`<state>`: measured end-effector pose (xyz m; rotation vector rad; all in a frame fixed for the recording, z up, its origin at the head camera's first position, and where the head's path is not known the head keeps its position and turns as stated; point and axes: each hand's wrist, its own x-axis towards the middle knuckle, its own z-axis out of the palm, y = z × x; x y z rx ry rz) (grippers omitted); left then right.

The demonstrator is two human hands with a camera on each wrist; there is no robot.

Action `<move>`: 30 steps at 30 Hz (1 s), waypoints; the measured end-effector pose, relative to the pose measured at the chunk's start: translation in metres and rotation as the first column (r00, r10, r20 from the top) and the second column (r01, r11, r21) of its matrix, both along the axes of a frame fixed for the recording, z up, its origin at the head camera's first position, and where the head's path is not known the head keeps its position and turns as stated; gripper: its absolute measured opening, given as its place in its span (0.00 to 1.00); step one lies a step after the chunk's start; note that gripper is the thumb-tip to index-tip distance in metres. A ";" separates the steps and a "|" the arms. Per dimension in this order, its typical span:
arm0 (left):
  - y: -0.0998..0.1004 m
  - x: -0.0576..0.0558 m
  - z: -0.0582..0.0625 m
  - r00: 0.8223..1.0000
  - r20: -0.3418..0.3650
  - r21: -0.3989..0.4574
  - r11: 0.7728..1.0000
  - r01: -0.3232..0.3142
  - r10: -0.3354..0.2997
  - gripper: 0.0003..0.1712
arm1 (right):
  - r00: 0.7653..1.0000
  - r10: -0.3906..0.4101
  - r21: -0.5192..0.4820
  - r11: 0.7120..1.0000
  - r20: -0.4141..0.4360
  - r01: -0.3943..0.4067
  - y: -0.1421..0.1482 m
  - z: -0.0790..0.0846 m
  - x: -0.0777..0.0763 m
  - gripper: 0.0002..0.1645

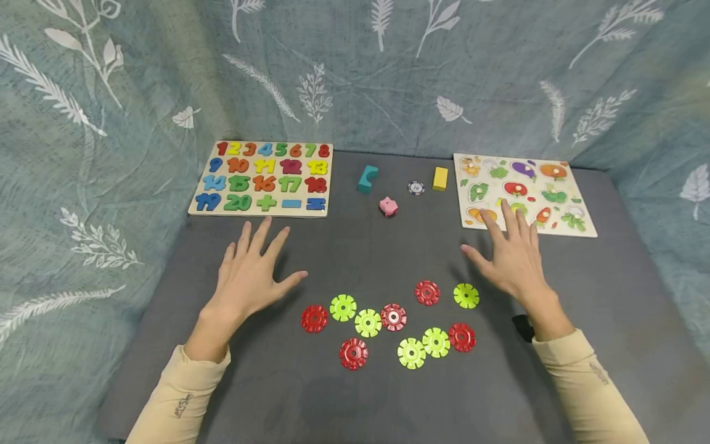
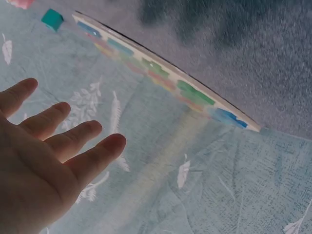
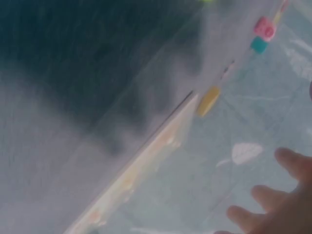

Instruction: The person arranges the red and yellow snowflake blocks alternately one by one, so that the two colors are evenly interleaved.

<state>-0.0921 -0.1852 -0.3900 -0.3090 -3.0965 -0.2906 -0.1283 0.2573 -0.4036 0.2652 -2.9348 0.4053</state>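
Note:
My left hand [image 1: 246, 277] hovers with spread fingers above the table's left part, just short of the number puzzle board [image 1: 259, 179]; nothing is in it. On the right, my other hand [image 1: 513, 259] is likewise spread and holds nothing, its fingertips overlapping the near edge of the vegetable puzzle board [image 1: 579, 229] in the head view. Between and below the hands lie several flower-shaped discs, some red like this red disc [image 1: 353, 353], others yellow-green like this green disc [image 1: 412, 353]. One red disc [image 1: 393, 317] has a pale centre. In the left wrist view the left palm [image 2: 34, 170] shows bare.
Between the boards sit a teal arched block [image 1: 367, 179], a pink pig figure [image 1: 388, 206], a poker chip [image 1: 416, 187] and a yellow block [image 1: 440, 179]. A leaf-patterned cloth [image 1: 383, 80] hangs behind the dark table [image 1: 266, 394]. Something black [image 1: 523, 328] shows by the right wrist.

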 end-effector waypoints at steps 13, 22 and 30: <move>0.011 0.029 -0.008 0.998 -0.010 -0.040 0.997 0.065 -0.066 0.49 | 0.974 0.182 0.009 0.983 -0.136 -0.182 -0.034 -0.015 0.016 0.43; 0.019 0.043 -0.015 0.994 -0.036 -0.096 0.990 0.102 -0.106 0.48 | 0.952 0.285 0.023 0.958 -0.114 -0.284 -0.057 -0.018 0.028 0.41; 0.021 0.053 -0.020 0.986 -0.011 -0.103 0.981 0.161 -0.163 0.45 | 0.912 0.394 0.045 0.919 -0.113 -0.391 -0.087 -0.020 0.035 0.37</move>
